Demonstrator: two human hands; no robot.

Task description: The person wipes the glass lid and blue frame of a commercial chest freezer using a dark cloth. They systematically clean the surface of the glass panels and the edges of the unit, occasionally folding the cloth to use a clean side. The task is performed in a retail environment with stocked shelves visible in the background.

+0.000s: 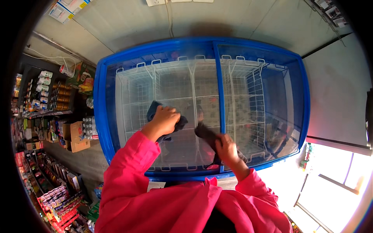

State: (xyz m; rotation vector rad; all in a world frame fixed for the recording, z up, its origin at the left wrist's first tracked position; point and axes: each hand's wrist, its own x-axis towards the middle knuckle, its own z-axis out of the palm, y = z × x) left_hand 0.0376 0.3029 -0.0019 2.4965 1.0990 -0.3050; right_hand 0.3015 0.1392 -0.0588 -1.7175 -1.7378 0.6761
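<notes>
A chest freezer with a blue frame (100, 110) and sliding glass lids stands before me. On the left glass lid (174, 151), my left hand (165, 119) grips a crumpled dark blue cloth (152, 109). My right hand (228, 149) holds a dark brown or black cloth (207, 136), somewhat blurred, near the blue divider bar (221, 96) between the lids. Whether this cloth touches the glass is hard to tell. White wire baskets (256, 96) show through the glass, which looks hazy on the left.
Shelves with cans (61, 99) and packaged goods line the left side. An open cardboard box (78, 137) sits on the floor beside wrapped bottles (89, 128). A pale wall with a hanging cable (170, 20) rises behind the freezer. A grey panel (338, 93) stands at the right, above a bright doorway.
</notes>
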